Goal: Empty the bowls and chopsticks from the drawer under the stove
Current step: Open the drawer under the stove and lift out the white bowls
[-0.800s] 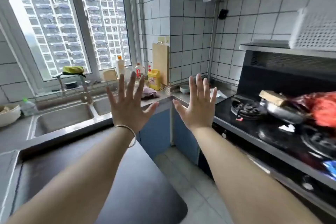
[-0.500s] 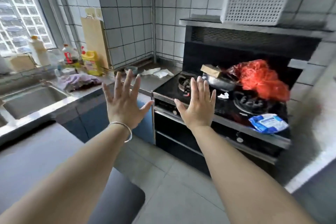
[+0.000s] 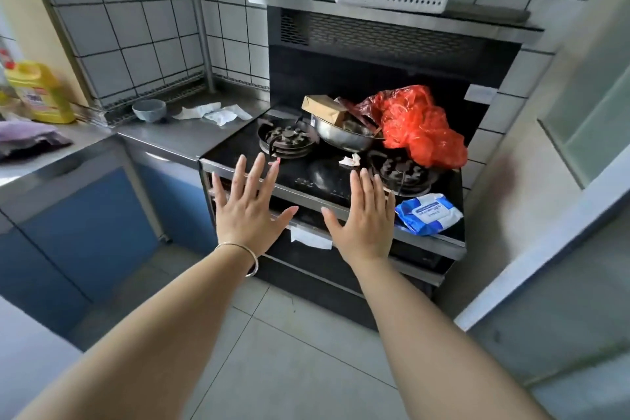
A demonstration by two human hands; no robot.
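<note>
Black stove, two burners, two spread hands, one steel bowl

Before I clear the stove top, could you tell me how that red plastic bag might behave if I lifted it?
The red plastic bag looks thin and crumpled, so it would probably be floppy and light. It leans against the steel bowl, so pulling it may nudge the bowl. Its contents are hidden.

both arms outstretched, left grip and right grip splayed flat.
</note>
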